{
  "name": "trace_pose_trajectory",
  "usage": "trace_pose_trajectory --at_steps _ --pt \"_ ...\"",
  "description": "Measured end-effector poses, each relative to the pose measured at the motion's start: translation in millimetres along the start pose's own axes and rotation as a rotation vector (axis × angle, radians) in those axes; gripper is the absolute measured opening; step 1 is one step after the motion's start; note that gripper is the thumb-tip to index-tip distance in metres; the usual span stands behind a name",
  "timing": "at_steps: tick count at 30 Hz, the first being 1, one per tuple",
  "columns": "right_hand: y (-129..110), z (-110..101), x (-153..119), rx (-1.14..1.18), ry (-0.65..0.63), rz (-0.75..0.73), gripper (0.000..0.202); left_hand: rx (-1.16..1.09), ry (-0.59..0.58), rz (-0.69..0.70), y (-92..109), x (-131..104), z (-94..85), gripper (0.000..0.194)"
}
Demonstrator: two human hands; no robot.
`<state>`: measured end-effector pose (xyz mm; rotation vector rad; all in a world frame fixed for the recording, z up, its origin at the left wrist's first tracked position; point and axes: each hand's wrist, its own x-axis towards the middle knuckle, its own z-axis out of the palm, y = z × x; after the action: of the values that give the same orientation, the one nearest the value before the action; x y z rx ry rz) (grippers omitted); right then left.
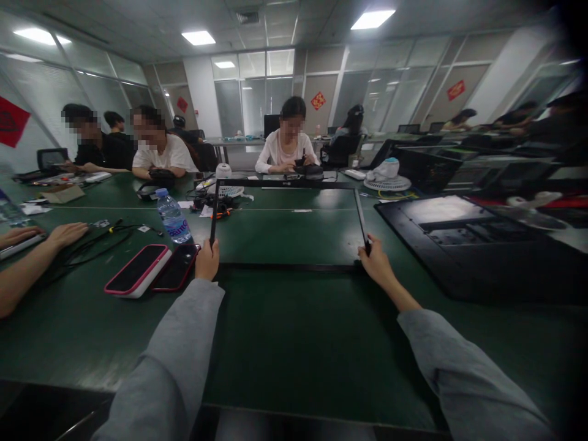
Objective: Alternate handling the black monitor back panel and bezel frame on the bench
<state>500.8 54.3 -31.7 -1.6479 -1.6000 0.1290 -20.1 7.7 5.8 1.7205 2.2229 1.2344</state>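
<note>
A thin black rectangular monitor bezel (289, 267) is held up over the green table, and the table shows through its hollow middle. My left hand (207, 262) is closed around its left side, near the lower corner. On the opposite side, the fingers of my right hand (377, 260) grip the right edge, also low down. A small pale logo sits at the middle of the far strip. Just left of my left hand lie a dark phone (177, 267) with a red edge and a pink-and-white cased device (138, 269).
A water bottle (173, 217) stands behind the phone. Black cables (98, 248) lie at left, near a co-worker's forearm (27, 269). To the right rests a large black panel (478, 245). Small fans (388, 174) and a seated person (288, 147) are across the green table (303, 343).
</note>
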Motion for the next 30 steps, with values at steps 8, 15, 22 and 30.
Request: trace_pose_trajectory --at_steps 8,15,22,30 --pt "-10 1 -2 0.123 -0.034 -0.021 0.056 0.075 0.220 0.063 -1 -2 -3.5 0.039" --pt "-17 -10 -2 0.154 0.164 -0.018 0.052 0.032 0.170 0.129 1 -4 -3.3 0.037" --pt "-25 -20 -1 0.118 0.298 -0.007 0.045 0.076 0.093 0.172 6 -6 -5.1 0.041" --pt "-24 -19 -2 0.108 0.301 -0.022 0.043 0.078 0.077 0.148 8 -8 -7.8 0.042"
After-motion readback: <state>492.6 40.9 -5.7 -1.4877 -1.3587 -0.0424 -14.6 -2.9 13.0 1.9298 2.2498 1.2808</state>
